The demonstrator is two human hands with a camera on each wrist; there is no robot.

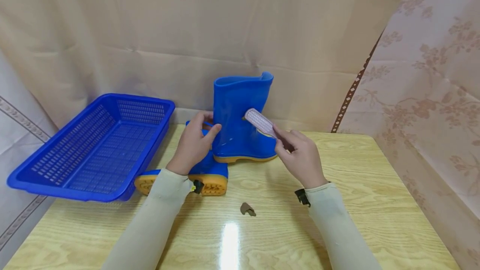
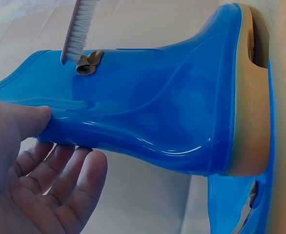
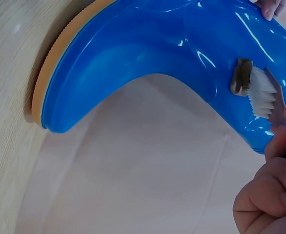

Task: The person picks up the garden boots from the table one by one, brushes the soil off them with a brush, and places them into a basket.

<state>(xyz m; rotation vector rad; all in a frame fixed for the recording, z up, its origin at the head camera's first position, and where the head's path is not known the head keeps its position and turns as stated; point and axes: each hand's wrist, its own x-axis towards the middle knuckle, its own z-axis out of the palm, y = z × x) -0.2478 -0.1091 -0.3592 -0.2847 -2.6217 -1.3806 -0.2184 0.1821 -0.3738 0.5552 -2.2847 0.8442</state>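
While the right hand (image 1: 301, 159) grips a brush (image 1: 260, 123) and the left hand (image 1: 193, 143) holds the upright boot (image 1: 231, 122) near the table's back edge (image 1: 337, 137), hard brushing could topple it.

A blue boot (image 1: 238, 116) with a yellow sole stands upright on the wood-patterned counter (image 1: 375, 203). The left hand (image 1: 196, 143) holds the rear edge of its shaft; the right hand (image 1: 301, 156) grips a pale brush (image 1: 260, 121), its head in front of the shaft. Partly behind the left arm, a second boot (image 1: 211, 183) lies with its sole facing the viewer. A blue basket (image 1: 78, 194) sits at left, and a small brown piece (image 1: 247, 208) lies nearer the viewer.
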